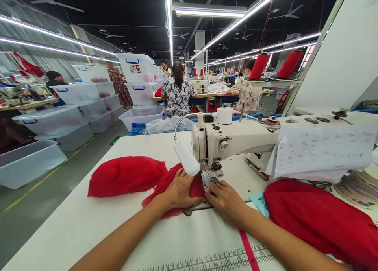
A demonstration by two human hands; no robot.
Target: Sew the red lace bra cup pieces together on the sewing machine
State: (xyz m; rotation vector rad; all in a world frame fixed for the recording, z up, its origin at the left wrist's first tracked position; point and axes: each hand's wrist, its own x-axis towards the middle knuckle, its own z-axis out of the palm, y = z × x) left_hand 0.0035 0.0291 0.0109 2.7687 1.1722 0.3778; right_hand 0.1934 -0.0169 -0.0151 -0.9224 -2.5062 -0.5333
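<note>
My left hand lies over a piece of thin red fabric beside the sewing machine's needle area, its thumb spread from the fingers. Close to the presser foot, my right hand has its fingers curled together at the fabric's right edge; what they pinch is hidden. A narrow red strip comes out from beneath my right forearm and runs toward the table's front edge. The white lamp head on a bent metal neck hides part of the needle area. Left of my hands lies a red fabric piece.
More red fabric lies at right on a light blue tag. Snips lie beneath the machine arm, where a paper sheet hangs. A ruler scale marks the front. Red thread cones, plastic boxes and co-workers are beyond.
</note>
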